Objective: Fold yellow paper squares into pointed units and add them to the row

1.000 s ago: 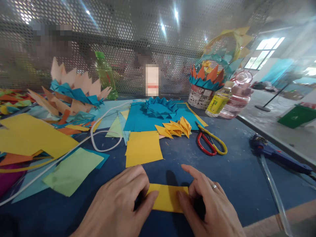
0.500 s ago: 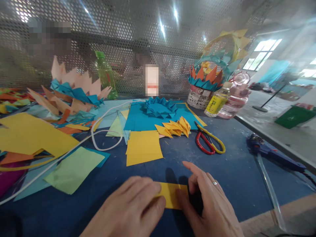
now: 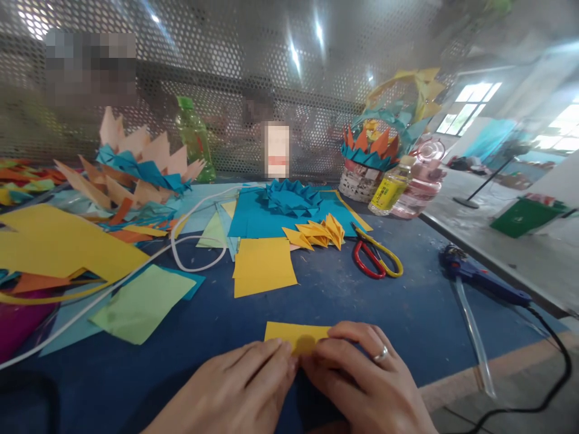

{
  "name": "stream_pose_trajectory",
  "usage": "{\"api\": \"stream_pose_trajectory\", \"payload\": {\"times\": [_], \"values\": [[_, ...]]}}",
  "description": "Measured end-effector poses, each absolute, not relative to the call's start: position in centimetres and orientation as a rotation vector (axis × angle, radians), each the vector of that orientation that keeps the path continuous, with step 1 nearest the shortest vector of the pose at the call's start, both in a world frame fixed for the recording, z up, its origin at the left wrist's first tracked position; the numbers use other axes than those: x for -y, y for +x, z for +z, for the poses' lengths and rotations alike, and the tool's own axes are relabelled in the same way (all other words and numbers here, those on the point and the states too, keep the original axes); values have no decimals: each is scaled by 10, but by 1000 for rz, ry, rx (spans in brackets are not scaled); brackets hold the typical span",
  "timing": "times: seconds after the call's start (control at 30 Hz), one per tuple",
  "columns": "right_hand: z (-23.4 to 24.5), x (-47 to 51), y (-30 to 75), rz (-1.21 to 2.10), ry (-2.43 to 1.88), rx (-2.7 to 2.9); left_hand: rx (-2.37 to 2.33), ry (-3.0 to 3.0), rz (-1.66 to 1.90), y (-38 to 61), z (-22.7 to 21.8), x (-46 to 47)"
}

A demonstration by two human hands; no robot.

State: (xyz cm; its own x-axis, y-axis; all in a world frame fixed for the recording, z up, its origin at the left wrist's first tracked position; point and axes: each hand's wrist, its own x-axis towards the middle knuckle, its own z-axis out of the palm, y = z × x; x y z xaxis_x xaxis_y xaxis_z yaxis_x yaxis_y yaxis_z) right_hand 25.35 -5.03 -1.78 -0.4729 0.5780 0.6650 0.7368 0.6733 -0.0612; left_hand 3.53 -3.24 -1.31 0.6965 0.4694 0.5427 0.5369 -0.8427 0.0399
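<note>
A small folded piece of yellow paper [image 3: 294, 333] lies on the blue tabletop close in front of me. My left hand [image 3: 246, 380] grips its near left part, fingers together and thumb hidden underneath. At its right end my right hand [image 3: 362, 367], a ring on one finger, has its fingers curled over the paper. The near edge of the paper is covered by my fingertips. Beyond it lie a stack of yellow paper squares [image 3: 263, 268], several folded yellow points [image 3: 319, 233] and scissors [image 3: 377, 256] with one red and one yellow handle.
A blue folded paper ring [image 3: 293, 198] sits on blue sheets. Yellow sheets [image 3: 58, 244], a green sheet [image 3: 142, 304] and a white cable [image 3: 174, 241] occupy the left. To the right are a glue gun [image 3: 484, 277], bottles [image 3: 389, 188] and the table edge. A perforated screen stands behind.
My right hand has gone from spread fingers to curled over the paper, nearer my left hand. My left hand has slid toward the paper's near edge. The view has shifted slightly right.
</note>
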Motion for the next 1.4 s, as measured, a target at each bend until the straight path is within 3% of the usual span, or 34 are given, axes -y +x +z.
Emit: {"api": "stream_pose_trajectory", "payload": {"times": [0.4,0.93,1.17,1.4], "values": [[-23,66,269,-307,-1062,2132,791,-2558,-932,36,-13,34],[-27,76,283,-264,-1064,2098,782,-2613,-487,30,-4,41],[-24,80,288,-301,-1087,2067,748,-2682,-600,31,-5,33],[-7,62,258,-8,-1238,2031,812,-2856,-760,25,-11,19]]}}
